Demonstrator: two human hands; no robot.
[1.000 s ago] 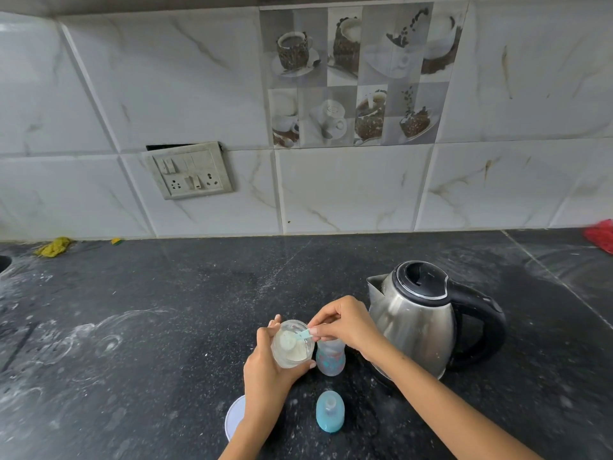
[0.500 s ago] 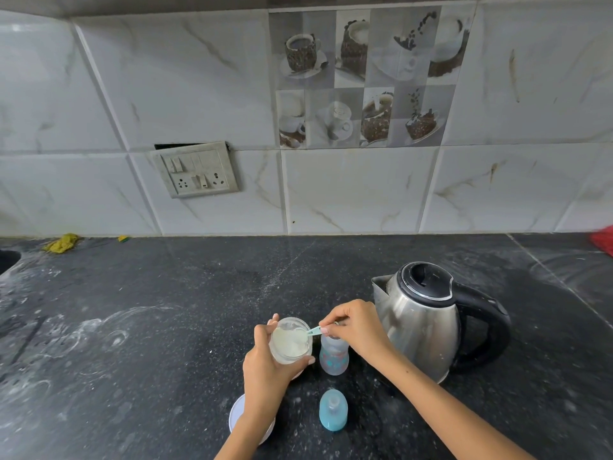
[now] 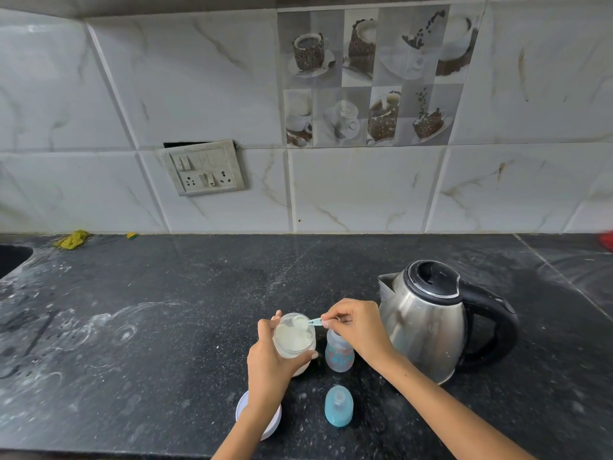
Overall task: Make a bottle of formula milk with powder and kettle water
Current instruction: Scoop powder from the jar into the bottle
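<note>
We are gripping the powder jar (image 3: 294,338) in our left hand (image 3: 268,363), tilting it toward three o'clock beside the open bottle (image 3: 339,355), while our right hand (image 3: 360,328) is pinching the scoop (image 3: 313,322) at its rim for a short, spill-free carry.

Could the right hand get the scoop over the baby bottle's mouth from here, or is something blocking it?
Probably yes. The right hand holds the scoop at the powder jar, and the baby bottle stands uncapped just beside the jar, below that hand. Nothing lies between them.

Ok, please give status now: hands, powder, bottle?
Left hand holds powder jar, tilted. Right hand dips scoop in jar. Bottle open, upright beside kettle. Nothing blocking.
</note>
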